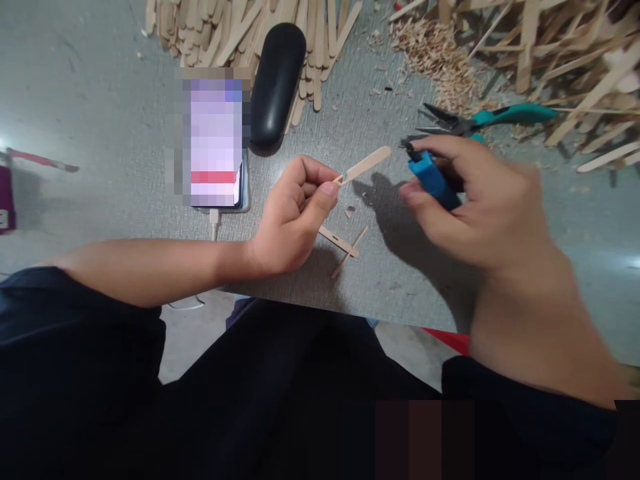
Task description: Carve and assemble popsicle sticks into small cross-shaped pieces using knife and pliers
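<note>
My left hand (pixel 300 220) pinches a wooden craft stick (pixel 369 164) between thumb and fingers. The stick's rounded end points up and right, and a small cut gap shows close to my fingertips. To the right, my right hand (pixel 480 193) is closed around a small blue tool (pixel 431 179) with a black tip; its exact kind is not clear. That tip hovers just right of the stick, apart from it. Below my left hand, a slotted craft stick (pixel 336 238) lies on the table with a thin wood strip (pixel 352 248) crossing it. A small wood chip (pixel 349 212) rests nearby.
Teal-handled pliers (pixel 515 116) lie beyond my right hand, beside wood shavings (pixel 435 57) and heaped sticks (pixel 575 47). At the back left are more craft sticks (pixel 210 23), a black case (pixel 278 87) and a plugged-in phone (pixel 213 140). The table's edge (pixel 310 305) runs before my lap.
</note>
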Motion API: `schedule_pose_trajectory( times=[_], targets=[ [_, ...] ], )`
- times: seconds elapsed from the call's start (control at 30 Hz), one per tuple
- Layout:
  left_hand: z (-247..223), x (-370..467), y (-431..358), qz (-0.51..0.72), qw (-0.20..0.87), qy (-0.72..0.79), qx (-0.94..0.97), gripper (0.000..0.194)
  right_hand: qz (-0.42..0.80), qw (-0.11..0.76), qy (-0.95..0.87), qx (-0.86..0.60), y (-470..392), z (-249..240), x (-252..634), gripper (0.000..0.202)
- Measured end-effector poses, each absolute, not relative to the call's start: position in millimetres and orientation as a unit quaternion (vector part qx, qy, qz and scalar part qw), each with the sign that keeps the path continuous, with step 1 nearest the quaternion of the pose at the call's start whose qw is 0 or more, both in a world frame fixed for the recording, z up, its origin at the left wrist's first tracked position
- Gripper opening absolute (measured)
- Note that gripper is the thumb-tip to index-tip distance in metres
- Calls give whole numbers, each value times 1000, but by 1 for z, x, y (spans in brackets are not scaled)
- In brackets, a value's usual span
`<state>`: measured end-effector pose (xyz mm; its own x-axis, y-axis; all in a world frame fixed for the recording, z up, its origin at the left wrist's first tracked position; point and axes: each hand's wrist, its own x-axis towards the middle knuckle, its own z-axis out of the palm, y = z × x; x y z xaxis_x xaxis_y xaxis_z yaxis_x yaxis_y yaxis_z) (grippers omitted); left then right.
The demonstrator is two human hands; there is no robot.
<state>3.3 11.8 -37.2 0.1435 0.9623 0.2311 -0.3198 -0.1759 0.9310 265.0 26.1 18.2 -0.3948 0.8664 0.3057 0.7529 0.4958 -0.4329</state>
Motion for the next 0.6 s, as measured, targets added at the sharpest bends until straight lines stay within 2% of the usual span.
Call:
schedule_pose_trajectory(
  times=[0.1,0.27,0.43,0.6],
  targets=[
    [-36,3,12,580,550,303,519,32,52,189,-834,-515,28,14,266,49],
    [-36,2,13,577,552,314,515,28,95,123,-819,-553,27,17,261,39],
    [-37,-2,13,560,567,334,504,20,106,136,-821,-544,33,10,263,38],
    [-35,-2,9,551,599,347,466,28,110,151,-834,-520,35,13,264,33]
  ],
)
